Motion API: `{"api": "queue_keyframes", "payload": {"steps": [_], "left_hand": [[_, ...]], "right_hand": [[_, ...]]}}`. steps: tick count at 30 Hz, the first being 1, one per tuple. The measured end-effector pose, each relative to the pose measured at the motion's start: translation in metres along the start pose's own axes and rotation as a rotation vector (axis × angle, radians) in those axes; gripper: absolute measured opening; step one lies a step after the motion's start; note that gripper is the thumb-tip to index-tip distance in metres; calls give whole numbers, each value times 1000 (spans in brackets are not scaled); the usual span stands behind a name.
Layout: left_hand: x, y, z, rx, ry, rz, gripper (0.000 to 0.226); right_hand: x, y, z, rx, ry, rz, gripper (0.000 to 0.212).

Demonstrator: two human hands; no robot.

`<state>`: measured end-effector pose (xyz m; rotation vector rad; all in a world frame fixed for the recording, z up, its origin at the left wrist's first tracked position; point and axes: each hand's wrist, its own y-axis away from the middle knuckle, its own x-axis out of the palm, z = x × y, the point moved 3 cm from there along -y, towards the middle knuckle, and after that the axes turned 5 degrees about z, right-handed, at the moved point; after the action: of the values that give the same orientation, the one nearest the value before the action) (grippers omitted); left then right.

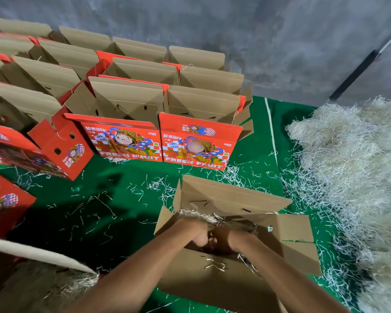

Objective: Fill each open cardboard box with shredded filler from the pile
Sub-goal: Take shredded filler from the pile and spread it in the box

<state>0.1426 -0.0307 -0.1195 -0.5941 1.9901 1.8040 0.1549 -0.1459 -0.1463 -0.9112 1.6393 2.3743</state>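
While both hands are sunk in the open cardboard box [233,224] at the near-right part of the green mat [113,199], shredded filler [203,216] is being pressed down inside it. Left hand [195,233] and right hand [227,239] are seen knuckle to knuckle; fingers appear curled into the filler, but grip can't be confirmed, tips being hidden. Step judged: packing of this box, approx. part-full. Next move, as judged, calls for another armful from the pile [352,168] along the mat's right edge. Rows of open boxes [131,98] stand at far-left, contents not visible. On the red printed fronts [196,143] "FRESH FRUIT" is read, plus Chinese chars. too small to confirm.
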Motion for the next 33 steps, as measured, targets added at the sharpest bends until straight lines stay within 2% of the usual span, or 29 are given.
{"api": "queue_keyframes", "payload": {"steps": [2, 4, 6, 8, 10, 12, 15, 17, 20, 22, 24, 26, 28, 31, 33], "left_hand": [[7, -2, 4, 10, 3, 37, 38], [12, -2, 6, 15, -6, 43, 30], [9, -3, 8, 6, -16, -9, 25], [0, -1, 11, -34, -81, -89, 23], [-4, 0, 14, -92, -157, -108, 22], [-1, 0, 15, -143, -221, -81, 24], [3, -2, 11, -128, -275, -10, 30], [0, 0, 6, -33, -221, -5, 26], [-13, 6, 3, 29, -73, -171, 12], [-14, 6, -3, 69, -51, -210, 17], [-4, 2, -11, 87, -29, -76, 37], [9, -3, -13, 42, -53, 77, 54], [16, -8, -10, 19, -108, 154, 54], [13, -8, -7, 43, -94, 165, 47], [10, -7, -5, 27, -63, 84, 48]], "right_hand": [[5, -2, -10, 40, -37, -9, 30], [-1, 5, -18, 10, -201, -100, 11], [-14, 19, -24, -7, -447, -198, 10], [-23, 32, -31, -36, -554, -205, 11], [-23, 42, -38, -11, -469, -123, 12], [-16, 48, -43, 92, -256, -61, 16], [-4, 55, -42, 183, -29, -6, 23], [-7, 55, -41, 159, -68, -19, 20], [-20, 51, -46, 132, -223, -243, 15], [-17, 44, -46, 168, -145, -310, 17], [-2, 35, -37, 165, -119, -236, 21], [8, 30, -28, 115, -193, -192, 28], [7, 29, -25, 82, -188, -198, 34], [2, 36, -23, 57, -168, -177, 37], [-2, 45, -23, 7, -273, -147, 40]]}}
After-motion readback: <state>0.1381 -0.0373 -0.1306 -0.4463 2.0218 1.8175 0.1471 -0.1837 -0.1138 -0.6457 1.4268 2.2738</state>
